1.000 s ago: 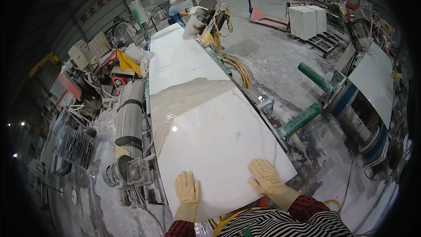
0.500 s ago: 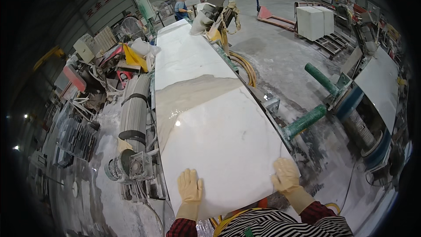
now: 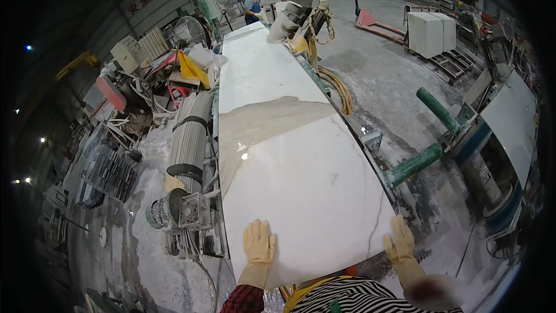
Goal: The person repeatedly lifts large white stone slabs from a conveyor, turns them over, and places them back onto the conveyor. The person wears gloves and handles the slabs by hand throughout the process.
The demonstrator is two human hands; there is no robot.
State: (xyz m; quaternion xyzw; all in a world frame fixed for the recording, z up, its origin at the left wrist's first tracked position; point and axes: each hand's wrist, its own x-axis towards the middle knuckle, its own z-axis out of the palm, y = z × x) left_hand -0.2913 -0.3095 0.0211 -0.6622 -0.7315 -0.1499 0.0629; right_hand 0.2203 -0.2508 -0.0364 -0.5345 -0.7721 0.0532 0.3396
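A long white stone slab [image 3: 301, 197] with grey veins lies in front of me, its surface wet and shiny. A grey-beige band [image 3: 260, 119] crosses its middle. My left hand [image 3: 259, 244], in a cream rubber glove, rests flat on the slab's near left part, fingers stretched. At the near right edge is my right hand [image 3: 401, 240], gloved alike, with fingers extended and nothing gripped. Whether its palm touches the slab's edge I cannot tell. A smear hides part of my right forearm.
Left of the slab stand a motor [image 3: 168, 211] and a ribbed grey roll [image 3: 191, 133]. Green posts [image 3: 414, 165] jut out on the right. A machine head [image 3: 289, 17] stands beside the far end, near another person [image 3: 252, 7]. A pallet jack [image 3: 379, 26] and white blocks [image 3: 431, 35] are farther right.
My right hand has shifted outward from the slab's near right corner to its edge. My left hand stays flat on the slab. The whole view has swung slightly left.
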